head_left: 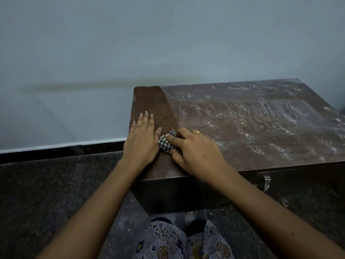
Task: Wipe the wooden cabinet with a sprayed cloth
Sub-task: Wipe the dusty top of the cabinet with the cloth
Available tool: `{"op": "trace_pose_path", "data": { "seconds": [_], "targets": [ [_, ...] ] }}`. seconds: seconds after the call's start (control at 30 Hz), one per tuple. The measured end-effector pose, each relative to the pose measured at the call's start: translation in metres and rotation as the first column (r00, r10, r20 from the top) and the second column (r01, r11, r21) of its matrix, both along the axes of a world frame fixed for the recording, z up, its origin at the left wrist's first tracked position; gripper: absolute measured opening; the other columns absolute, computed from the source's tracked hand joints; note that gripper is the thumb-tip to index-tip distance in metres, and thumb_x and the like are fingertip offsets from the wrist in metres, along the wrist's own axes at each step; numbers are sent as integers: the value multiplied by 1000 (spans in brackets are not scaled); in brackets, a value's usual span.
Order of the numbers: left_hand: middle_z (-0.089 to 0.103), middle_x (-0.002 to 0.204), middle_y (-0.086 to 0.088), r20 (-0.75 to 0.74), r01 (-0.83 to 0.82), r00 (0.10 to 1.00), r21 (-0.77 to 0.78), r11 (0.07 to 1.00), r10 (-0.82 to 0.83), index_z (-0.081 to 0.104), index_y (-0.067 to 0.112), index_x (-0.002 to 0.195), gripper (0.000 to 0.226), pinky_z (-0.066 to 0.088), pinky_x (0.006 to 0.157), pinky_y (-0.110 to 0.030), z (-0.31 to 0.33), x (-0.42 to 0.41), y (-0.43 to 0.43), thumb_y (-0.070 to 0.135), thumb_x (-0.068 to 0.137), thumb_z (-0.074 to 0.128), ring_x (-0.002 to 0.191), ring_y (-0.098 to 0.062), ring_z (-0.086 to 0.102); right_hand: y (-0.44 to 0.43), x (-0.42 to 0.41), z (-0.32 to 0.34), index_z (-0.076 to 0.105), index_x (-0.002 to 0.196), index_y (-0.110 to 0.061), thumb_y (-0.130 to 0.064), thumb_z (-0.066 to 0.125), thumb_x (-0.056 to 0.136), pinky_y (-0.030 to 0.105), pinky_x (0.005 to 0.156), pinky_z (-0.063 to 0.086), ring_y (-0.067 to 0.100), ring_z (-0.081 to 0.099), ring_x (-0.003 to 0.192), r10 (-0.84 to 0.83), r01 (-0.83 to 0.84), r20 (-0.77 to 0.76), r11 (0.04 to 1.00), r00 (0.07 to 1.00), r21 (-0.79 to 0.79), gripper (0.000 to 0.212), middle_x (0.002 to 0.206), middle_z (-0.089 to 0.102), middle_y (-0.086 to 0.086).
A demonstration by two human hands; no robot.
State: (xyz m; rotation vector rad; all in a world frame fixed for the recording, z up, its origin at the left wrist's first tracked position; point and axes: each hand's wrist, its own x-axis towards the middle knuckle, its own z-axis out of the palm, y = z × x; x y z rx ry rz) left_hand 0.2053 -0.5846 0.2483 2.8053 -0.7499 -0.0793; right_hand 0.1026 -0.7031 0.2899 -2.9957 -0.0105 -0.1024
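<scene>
1. Both forearms are bare, with no sleeves in view.
2. The right hand (197, 150) wears a gold ring (197, 132) on one finger.
3. The left hand (142, 139) wears no ring.
4. The legs wear grey-lilac trousers (179, 240) printed with dark and yellow floral medallions.

- Right hand (197, 152) presses a checked cloth (169, 143) on the dusty cabinet (261, 128) top.
- Left hand (142, 139) lies flat beside it, on the wiped strip.
</scene>
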Motion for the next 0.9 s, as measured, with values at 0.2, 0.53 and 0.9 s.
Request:
{"op": "trace_pose_path", "data": {
  "seconds": [0.2,0.53,0.9],
  "targets": [
    [-1,159,-6,21,-31,999,28,999,30,2,10,148,58,-2,118,-35,-3,-13,0,40,100,14,145,-17,-6,-8,-29,4,36,140,-37,-40,40,94,30,75,42,21,48,108,128,-128,-55,992,990,11,46,129,43,-5],
    [0,159,-5,33,-42,999,13,999,42,3,11,148,58,-3,117,-35,-2,-12,-6,39,100,15,145,-16,-5,-29,-39,11,48,131,-42,-38,51,87,25,62,32,21,55,101,266,-273,-108,960,958,-62,45,124,55,-6],
    [8,158,-11,5,-20,1000,-84,996,21,12,6,148,52,1,117,-32,3,24,-28,25,100,25,146,-21,3,-54,55,4,47,131,-42,-42,49,87,25,64,32,18,52,109,166,-169,-34,981,985,-92,44,123,52,-8]
  ]
}}
